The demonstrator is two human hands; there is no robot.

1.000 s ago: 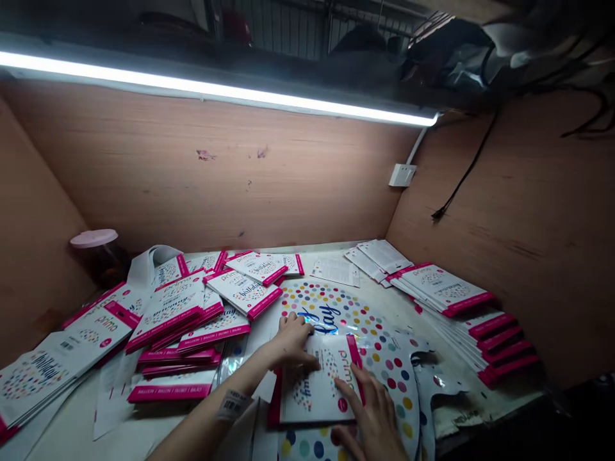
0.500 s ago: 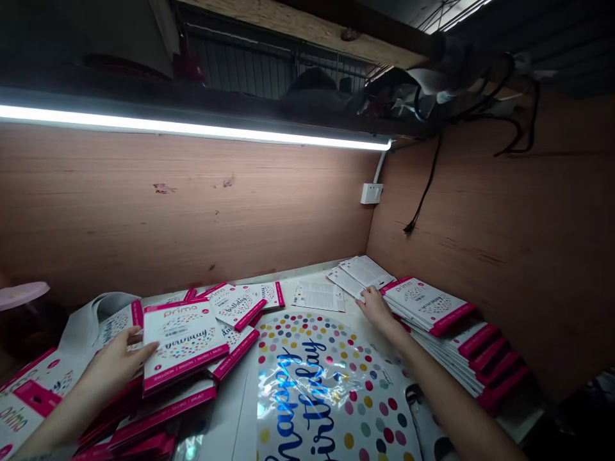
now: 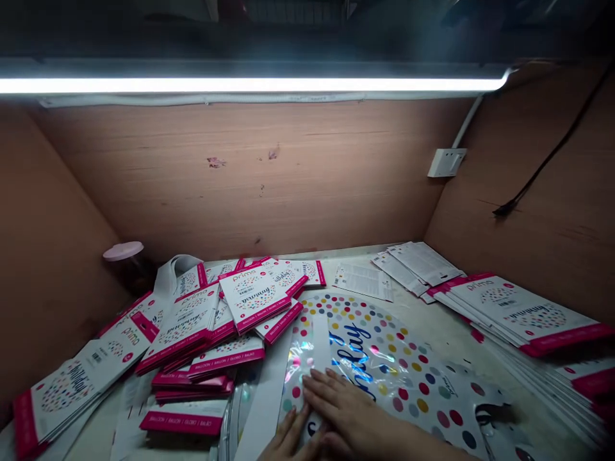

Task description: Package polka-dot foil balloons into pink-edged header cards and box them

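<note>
Hands [image 3: 344,408] now together, fingers nearly straight, on dotted balloon [image 3: 408,374]

At six o'clock, the right hand [image 3: 343,406] partly covers the left hand [image 3: 293,438], cut off below, and hides lettering on the polka-dot birthday balloon [image 3: 384,358]. At four o'clock, the packet stack [image 3: 538,378] blurs, cropped rightward.

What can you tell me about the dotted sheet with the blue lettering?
The dotted sheet looks like thin, glossy, transparent or silvery film. It lies flat on the worktop, with a rounded far edge, multicoloured dots and shiny blue script, partly covered. A plain pale strip runs along its left part. The right hand and left hand rest on its near part; its nearest edge is out of view.
</note>
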